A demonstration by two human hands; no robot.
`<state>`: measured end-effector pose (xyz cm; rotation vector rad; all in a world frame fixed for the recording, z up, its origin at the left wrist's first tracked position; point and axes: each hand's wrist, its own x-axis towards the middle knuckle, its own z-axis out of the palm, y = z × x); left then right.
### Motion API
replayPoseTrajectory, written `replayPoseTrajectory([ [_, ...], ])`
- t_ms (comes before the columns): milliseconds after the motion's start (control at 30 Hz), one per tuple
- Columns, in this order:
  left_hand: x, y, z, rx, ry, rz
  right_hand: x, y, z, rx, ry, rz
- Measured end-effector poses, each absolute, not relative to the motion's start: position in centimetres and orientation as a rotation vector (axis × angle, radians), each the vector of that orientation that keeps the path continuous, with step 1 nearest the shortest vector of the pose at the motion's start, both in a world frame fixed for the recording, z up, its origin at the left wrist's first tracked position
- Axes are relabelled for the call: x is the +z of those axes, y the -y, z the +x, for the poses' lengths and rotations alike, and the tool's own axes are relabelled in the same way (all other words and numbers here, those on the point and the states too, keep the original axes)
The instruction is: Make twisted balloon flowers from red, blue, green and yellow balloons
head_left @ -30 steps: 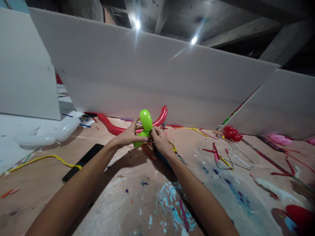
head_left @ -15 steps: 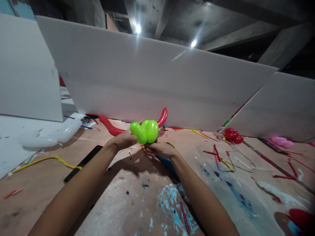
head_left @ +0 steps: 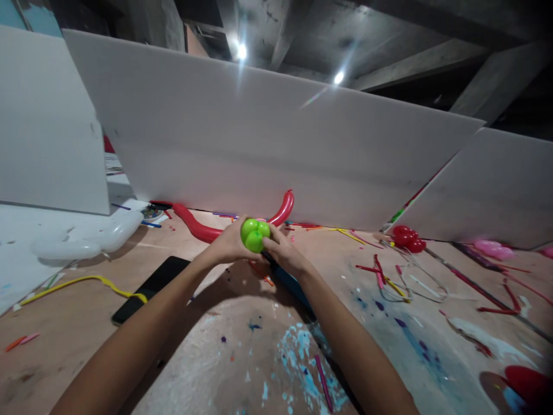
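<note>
A small bright green twisted balloon [head_left: 254,233] of a few bubbles sits between both my hands, held above the paint-stained wooden table [head_left: 242,351]. My left hand [head_left: 228,245] wraps round its left side with the fingers closed. My right hand [head_left: 285,253] grips it from the right and below, fingers closed. A long red balloon [head_left: 283,208] lies curved on the table just behind my hands, against the white board [head_left: 259,144].
A black phone [head_left: 151,288] and a yellow uninflated balloon [head_left: 82,281] lie at the left, near a white balloon [head_left: 86,239]. Red balloons [head_left: 408,237], pink ones [head_left: 492,248] and several thin uninflated balloons and scraps are scattered at the right. White boards wall off the back.
The green balloon stood with one bubble upright, then lay sideways, and is now bunched into a tight cluster. Both hands have closed in round it.
</note>
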<state>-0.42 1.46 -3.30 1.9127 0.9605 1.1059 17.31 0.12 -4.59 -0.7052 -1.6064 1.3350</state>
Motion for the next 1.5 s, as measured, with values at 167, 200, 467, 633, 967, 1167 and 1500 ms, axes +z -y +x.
replayPoseTrajectory([
  [167,-3.3,-1.2,-0.2,1.031,-0.944,2.055,-5.2,-0.6,17.5,1.172,1.581,-0.859],
  [200,-3.3,-1.2,-0.4,1.019,-0.908,2.047,-5.2,-0.7,17.5,1.160,1.571,-0.863],
  [467,-2.9,-1.4,-0.9,0.966,-0.847,1.896,-4.7,-0.5,17.4,1.076,1.597,-0.869],
  [633,-3.1,-1.5,-0.6,0.952,-0.876,1.818,-4.4,-0.1,17.6,1.369,1.666,-0.760],
  [967,-3.7,-1.9,-0.6,0.973,-0.856,1.870,-5.3,-0.5,17.5,1.409,1.559,-0.791],
  [1167,-4.1,-1.9,-0.4,0.976,-0.853,1.907,-5.5,-0.6,17.3,1.382,1.520,-0.786],
  [1500,-3.8,-1.3,-0.1,0.971,-0.867,1.900,-5.9,-0.5,16.7,1.386,1.419,-0.731],
])
